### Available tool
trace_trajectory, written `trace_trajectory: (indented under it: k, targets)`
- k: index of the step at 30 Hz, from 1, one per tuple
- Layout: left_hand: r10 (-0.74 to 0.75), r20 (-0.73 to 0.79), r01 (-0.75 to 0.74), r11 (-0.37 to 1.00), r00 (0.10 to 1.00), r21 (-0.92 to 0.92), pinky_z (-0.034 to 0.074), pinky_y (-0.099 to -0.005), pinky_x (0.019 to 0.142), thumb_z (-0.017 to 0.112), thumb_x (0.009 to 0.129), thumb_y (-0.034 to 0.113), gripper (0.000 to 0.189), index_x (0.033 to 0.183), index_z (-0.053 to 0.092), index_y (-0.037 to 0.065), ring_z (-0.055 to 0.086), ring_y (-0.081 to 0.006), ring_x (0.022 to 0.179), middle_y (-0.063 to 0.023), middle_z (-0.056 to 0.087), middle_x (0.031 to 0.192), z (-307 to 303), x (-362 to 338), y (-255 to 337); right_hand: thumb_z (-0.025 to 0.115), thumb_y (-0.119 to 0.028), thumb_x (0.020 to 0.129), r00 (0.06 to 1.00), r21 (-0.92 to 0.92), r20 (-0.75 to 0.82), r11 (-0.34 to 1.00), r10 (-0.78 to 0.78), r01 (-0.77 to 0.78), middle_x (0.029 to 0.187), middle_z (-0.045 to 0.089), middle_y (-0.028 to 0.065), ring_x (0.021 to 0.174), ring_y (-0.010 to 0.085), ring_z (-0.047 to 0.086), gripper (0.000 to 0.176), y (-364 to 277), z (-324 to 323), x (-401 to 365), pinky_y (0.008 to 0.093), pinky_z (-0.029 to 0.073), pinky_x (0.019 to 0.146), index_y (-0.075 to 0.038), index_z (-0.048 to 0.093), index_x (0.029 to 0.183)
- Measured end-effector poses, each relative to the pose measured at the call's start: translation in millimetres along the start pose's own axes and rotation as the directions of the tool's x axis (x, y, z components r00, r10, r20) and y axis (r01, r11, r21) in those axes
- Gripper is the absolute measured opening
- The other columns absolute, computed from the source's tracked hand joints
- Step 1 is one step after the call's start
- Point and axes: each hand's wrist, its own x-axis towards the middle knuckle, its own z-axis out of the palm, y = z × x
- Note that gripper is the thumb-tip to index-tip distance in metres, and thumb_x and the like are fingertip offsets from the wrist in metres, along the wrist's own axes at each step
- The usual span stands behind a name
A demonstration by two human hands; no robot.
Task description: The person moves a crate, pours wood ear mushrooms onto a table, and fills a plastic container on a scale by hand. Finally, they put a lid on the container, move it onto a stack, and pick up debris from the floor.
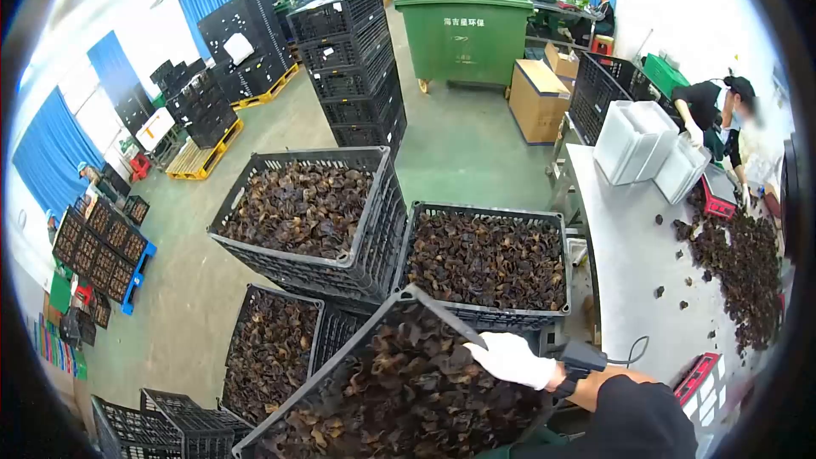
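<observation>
My right hand (pixel 517 359), in a white glove, is closed over the rim of a black plastic crate (pixel 323 372) directly in front of me. The crate sits at an angle and is full of dark brown, curled wood ear mushrooms (pixel 399 391). A dark device (pixel 585 357) with a cable is strapped at my right wrist. My left hand is out of view. Just beyond, another filled crate (pixel 484 309) stands to the right, and a taller stack of crates (pixel 374 246) has mushrooms in its top one. One more filled crate (pixel 319 331) is lower on the left.
A metal table (pixel 620 280) on the right bears spread mushrooms (pixel 739 272), white bins (pixel 633 140) and a red-edged tray (pixel 697 378). A co-worker (pixel 718 115) leans over it. Ahead are a green wheeled bin (pixel 463 38), a cardboard box (pixel 537 102) and stacked black crates (pixel 353 68).
</observation>
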Motion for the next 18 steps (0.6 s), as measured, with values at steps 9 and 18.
trace_trajectory:
  k: [9,18]
  targets:
    - [0.384,0.145,-0.405,0.783,0.912,0.472,0.040,-0.0401,0.105,0.057,0.087,0.004,0.054,0.139,0.046,0.007,0.048,-0.0357,0.124,-0.0200,0.046,0.138,-99,-12,63,0.050,-0.049,0.095,0.918,0.107,-0.242,0.949,0.314,-0.296,0.074,0.064,0.0167,0.069,0.0372,0.063,0.046,-11,-48,-54,0.0459,0.049,0.064,-0.007,0.062,0.081]
    - [0.378,0.352,-0.505,0.755,0.856,0.418,0.047,-0.0369,0.093,0.050,0.095,0.004,0.038,0.133,0.050,0.004,0.054,-0.0254,0.111,-0.0151,0.055,0.123,-2,36,157,0.053,-0.045,0.095,0.758,0.080,-0.510,0.899,0.408,-0.430,0.074,0.063,0.0154,0.069,0.0353,0.061,0.044,14,-152,-111,0.0430,0.047,0.063,-0.005,0.063,0.081]
